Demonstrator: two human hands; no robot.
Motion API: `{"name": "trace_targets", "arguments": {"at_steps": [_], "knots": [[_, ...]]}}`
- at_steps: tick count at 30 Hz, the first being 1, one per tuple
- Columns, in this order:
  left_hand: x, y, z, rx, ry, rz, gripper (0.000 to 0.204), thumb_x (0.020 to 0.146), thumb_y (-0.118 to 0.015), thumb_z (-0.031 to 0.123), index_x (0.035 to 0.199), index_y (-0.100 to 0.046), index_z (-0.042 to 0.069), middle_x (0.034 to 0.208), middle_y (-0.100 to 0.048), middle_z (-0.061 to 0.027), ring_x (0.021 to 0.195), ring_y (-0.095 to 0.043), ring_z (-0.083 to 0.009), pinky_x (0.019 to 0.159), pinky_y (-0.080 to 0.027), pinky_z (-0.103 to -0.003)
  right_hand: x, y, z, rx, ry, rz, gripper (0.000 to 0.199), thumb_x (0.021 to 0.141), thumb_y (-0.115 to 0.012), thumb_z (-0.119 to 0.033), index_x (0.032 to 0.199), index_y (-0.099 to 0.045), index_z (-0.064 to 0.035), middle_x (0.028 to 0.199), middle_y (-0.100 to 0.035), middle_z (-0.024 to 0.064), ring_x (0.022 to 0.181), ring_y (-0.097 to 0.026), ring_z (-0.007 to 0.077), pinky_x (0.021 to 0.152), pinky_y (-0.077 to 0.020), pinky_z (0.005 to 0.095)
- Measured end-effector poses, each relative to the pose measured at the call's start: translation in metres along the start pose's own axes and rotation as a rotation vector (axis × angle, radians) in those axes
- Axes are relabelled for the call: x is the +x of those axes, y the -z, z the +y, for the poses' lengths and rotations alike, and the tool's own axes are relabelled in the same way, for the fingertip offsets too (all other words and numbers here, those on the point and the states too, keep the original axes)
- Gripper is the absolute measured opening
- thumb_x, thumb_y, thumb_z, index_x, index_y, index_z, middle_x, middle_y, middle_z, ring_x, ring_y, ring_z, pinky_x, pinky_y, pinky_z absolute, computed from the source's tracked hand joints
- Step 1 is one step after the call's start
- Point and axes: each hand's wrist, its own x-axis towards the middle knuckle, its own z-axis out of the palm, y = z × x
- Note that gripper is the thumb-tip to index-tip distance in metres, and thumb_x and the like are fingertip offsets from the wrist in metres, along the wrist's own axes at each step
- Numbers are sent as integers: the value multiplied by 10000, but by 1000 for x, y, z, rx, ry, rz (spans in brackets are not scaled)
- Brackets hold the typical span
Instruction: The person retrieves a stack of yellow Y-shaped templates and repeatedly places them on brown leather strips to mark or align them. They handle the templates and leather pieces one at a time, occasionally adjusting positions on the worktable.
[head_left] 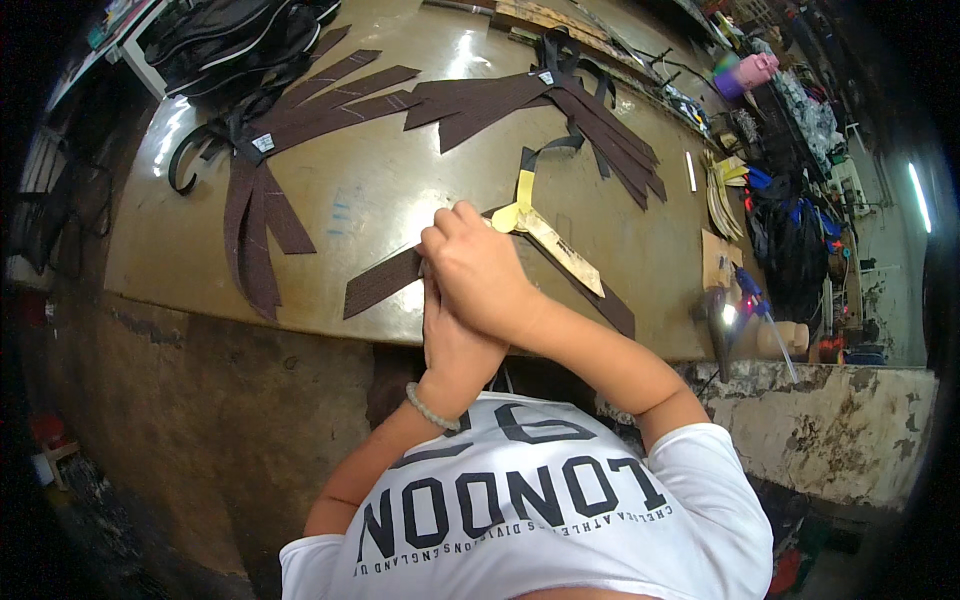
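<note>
My right hand (472, 268) is closed, fingers curled, over the near end of a yellow Y-shaped template (508, 217). Whatever is inside that grip is hidden. Below and against it is my left hand (450, 335), a beaded bracelet on the wrist; its fingers are mostly covered. A brown webbing strap (384, 283) sticks out left from under the hands. Another brown strap (612, 311) runs to the lower right beneath the template's cream arm (565, 255). From the template's upper arm a black strap (556, 147) trails away.
Two bundles of brown straps (262, 190) (600, 130) lie farther back on the table (190, 270). A black bag (230, 45) sits at the far left. Along the right stand a pink and purple bottle (745, 75), yellow strips (722, 195) and a blue glue gun (748, 283).
</note>
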Motion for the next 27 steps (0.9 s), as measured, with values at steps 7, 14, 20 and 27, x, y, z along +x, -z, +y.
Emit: {"name": "trace_targets", "arguments": {"at_steps": [7,14,20,27], "knots": [[2,2,2,-102,0,150,578,957,-518,297,1459,-377,47,1493,-403,-165,1414,-316,-314,1157,-228,-484,-5,18,-10,331,-51,-286,151,792,-676,-138,820,-693,10,904,-655,203,944,-622,350,788,-526,443],[5,6,4,21,11,117,651,928,-589,314,1374,-419,-129,1460,-383,-328,1405,-330,-441,1162,-243,-543,-11,35,40,600,-357,16,203,884,-685,-142,1026,-723,-3,872,-693,146,801,-663,229,741,-523,335],[6,6,4,128,-14,110,635,934,-543,372,1294,-498,-149,1315,-515,-342,1335,-406,-448,1182,-219,-508,1,16,36,735,-182,-132,177,863,-654,-99,958,-701,43,872,-681,204,835,-676,363,788,-540,402],[3,4,2,24,-22,178,629,894,-593,331,1295,-495,-143,1320,-518,-320,1329,-413,-446,1187,-208,-535,15,3,36,350,-14,-160,158,870,-652,-93,956,-660,39,893,-638,210,868,-618,384,785,-508,438]]}}
